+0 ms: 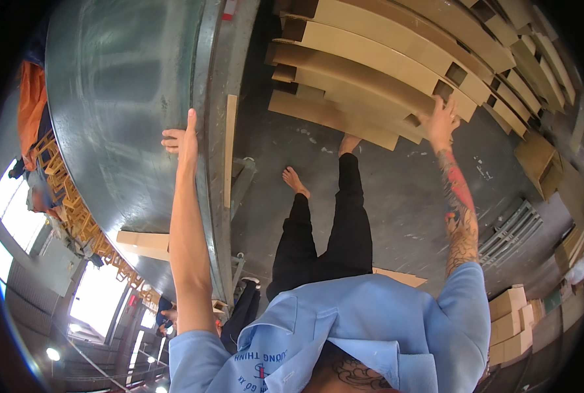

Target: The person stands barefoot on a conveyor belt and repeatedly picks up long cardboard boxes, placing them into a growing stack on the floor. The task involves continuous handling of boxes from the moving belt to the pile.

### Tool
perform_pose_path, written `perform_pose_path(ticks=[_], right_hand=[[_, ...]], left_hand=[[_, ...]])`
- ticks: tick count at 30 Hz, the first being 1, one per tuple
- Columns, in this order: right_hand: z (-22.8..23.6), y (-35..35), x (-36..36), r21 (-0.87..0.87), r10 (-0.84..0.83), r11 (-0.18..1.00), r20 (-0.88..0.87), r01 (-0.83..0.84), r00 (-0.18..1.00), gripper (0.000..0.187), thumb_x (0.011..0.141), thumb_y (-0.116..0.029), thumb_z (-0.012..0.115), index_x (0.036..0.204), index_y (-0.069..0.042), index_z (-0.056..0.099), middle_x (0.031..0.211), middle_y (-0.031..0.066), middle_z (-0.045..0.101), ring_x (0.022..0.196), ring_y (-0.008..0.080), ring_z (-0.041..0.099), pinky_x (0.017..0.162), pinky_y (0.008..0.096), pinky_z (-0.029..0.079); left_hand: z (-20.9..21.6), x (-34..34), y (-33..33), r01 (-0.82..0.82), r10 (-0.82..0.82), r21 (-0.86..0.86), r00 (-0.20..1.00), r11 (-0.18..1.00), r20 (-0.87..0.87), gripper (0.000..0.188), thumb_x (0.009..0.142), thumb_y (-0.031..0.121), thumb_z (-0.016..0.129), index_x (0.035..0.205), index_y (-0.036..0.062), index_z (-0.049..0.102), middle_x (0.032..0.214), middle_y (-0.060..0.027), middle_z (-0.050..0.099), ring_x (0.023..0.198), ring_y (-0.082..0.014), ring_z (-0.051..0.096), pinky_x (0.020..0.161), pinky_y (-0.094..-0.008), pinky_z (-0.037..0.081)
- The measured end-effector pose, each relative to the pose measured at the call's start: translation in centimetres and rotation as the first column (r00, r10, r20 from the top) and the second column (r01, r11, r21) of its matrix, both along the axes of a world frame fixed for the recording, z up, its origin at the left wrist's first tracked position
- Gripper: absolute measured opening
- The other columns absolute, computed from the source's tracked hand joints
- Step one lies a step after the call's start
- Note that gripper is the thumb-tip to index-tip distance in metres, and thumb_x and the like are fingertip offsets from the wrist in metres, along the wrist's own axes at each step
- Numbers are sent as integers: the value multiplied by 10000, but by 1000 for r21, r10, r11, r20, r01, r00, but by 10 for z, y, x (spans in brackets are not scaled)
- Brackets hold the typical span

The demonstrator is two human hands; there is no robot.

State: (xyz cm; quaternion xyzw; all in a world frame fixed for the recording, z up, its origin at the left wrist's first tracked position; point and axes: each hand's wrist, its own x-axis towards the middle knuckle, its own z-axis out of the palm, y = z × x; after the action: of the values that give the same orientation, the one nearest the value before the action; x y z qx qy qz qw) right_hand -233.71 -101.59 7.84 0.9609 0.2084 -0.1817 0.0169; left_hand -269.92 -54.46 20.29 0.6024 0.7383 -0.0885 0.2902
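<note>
My left hand [183, 141] lies on the smooth grey metal table [121, 111] near its raised edge, thumb stretched forward and fingers out to the side. On the right, my right hand [441, 122] reaches to the ends of long brown cardboard boxes [370, 59] stacked in rows by the floor. Its fingers are spread against the nearest cardboard [328, 116], with nothing visibly gripped; whether they press on it I cannot tell. Open square ends show beside that hand.
A flat cardboard piece [144, 243] lies on the table by my left forearm. A thin wooden strip [229, 150] runs along the table's side. My bare feet [296, 182] stand on the dark floor. A metal grate [511, 232] and stacked cartons [509, 324] are at right.
</note>
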Motion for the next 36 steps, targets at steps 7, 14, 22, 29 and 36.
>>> perform_pose_path(ticks=[7,14,22,29,36], right_hand=[[57,-35,-169,178,-96,977,-129,118,987,671,797,-463,766,1318,-93,561,1463,226,451,1378,397,399,1082,539,364],[93,-135,-372,135,-296,858,-658,495,693,479,905,-351,670,1052,101,619,1000,199,677,891,325,620,817,446,503],[115,-86,-376,153,-193,893,-718,423,669,440,915,-361,667,1100,36,625,1002,132,660,868,238,592,723,404,482],[136,36,-358,341,-86,847,-669,407,739,412,924,-370,665,1142,-22,630,1003,74,645,848,162,568,640,368,464],[199,111,-382,453,97,850,-637,269,765,352,943,-359,658,1179,-101,626,1063,24,650,947,146,594,646,287,428]], left_hand=[[1,11,7,-109,113,-53,991,993,77,1478,689,931,507,1508,-96,-170,1566,-356,-221,1448,-497,-258,1142,-680,-39],[34,2,-31,11,-63,117,890,993,451,1215,817,734,575,1561,-55,27,1614,-298,-154,1500,-432,-180,1174,-625,-52],[57,-224,-139,-285,-82,647,876,707,476,581,778,301,687,1253,26,498,1288,-167,516,1263,-369,445,1006,-552,316],[78,-444,-40,-794,829,293,559,533,6,1240,685,599,805,1579,69,128,1617,-269,95,1478,-449,172,1103,-668,236],[85,-505,-48,-879,838,73,472,471,273,1276,661,446,841,1592,106,37,1605,-309,21,1415,-531,241,1068,-677,326]])
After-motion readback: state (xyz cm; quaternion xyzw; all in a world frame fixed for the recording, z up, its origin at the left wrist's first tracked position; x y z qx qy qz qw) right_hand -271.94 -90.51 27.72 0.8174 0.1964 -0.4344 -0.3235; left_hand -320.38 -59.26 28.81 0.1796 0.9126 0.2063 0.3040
